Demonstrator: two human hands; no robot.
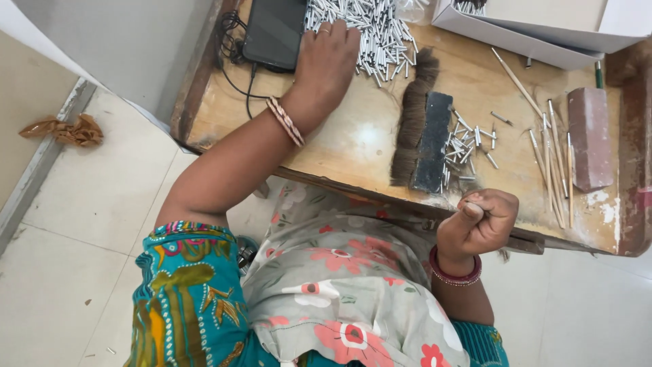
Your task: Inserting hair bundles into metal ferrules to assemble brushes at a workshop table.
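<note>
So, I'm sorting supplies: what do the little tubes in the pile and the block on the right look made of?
Little tubes: probably metal, silvery and shiny. Block: likely brick or stone, reddish-brown, matte, rough faces. The left hand rests on the pile.

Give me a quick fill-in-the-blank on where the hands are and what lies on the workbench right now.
1. The left hand rests on the pile of small ____ tubes beside the dark phone.
2. The right hand is closed in a ____ at the near edge of the wooden table.
3. The strip of brown bristle hair lies right beside a dark flat ____.
4. The thin wooden sticks lie next to a reddish ____.

Missing words: metal; fist; slab; block
</note>
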